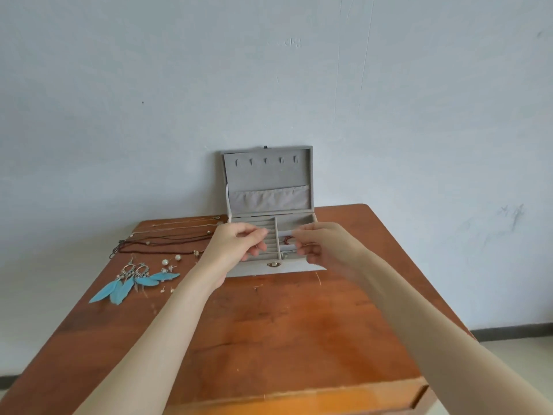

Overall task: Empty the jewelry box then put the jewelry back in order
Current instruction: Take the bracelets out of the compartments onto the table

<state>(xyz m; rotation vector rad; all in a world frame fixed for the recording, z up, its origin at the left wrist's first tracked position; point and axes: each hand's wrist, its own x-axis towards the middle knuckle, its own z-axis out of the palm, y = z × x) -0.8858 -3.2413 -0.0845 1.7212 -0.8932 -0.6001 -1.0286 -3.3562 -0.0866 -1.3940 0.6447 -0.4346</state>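
On the left of a worn wooden desk (269,330), a pair of blue feather earrings (134,280) lies spread near the edge, with small pearl studs (171,260) and tiny ear posts just beside them. Behind these, several necklaces (167,239) stretch in rough rows across the desk's back left part: dark cords nearest, thin pale chains farther back. The left hand (236,245) reaches in over the box's left side, above the ridged ring rolls; its fingers are curled, thumb and fingertips closed in a pinch on a thin chain (263,252) whose loop hangs below them. At the centre back, a grey jewelry box (269,269) stands with its lid (267,175) raised upright against the pale wall; five small hooks run along the lid's top and a gathered pocket crosses its lower part. A brass clasp sits at the middle of the box's front wall. In the right-hand section of the box, between the two hands, a small reddish bracelet (288,239) rests on the grey lining. The right hand (321,245) hovers over that right section, its fingers bent and drawn together at the tips; whether its grip has hold of the chain's other end cannot be told at this size. Both bare forearms extend from the bottom of the frame.
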